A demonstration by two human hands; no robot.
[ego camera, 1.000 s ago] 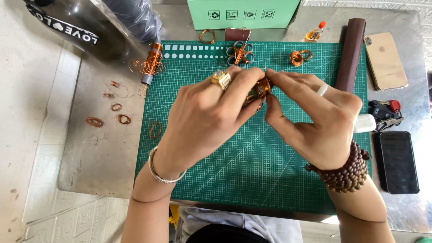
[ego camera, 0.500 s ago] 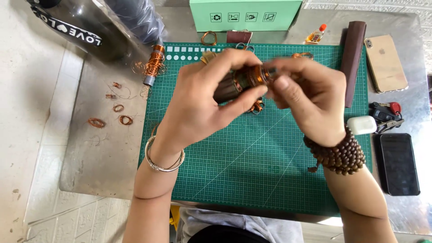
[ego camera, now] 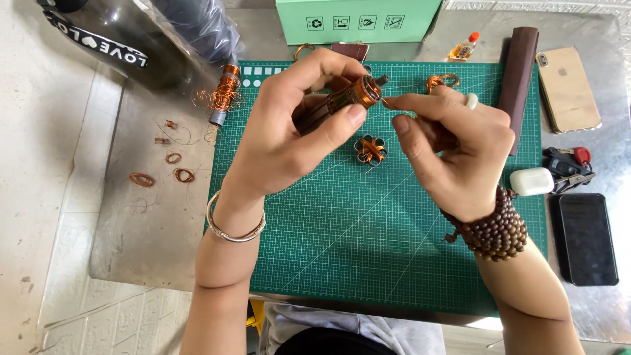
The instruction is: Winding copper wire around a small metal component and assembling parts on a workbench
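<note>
The left hand (ego camera: pixel 289 138) grips a copper-wound motor armature (ego camera: pixel 342 102) at upper centre; the right hand (ego camera: pixel 453 141) pinches what looks like thin wire (ego camera: pixel 389 103) at its tip. Pulling too hard could snap the wire or loosen the windings.

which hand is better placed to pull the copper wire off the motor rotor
Right. The right hand already has its fingertips pinched at the wire end by the rotor tip, while the left hand is wrapped around the rotor body, steadying it above the green mat.
</note>
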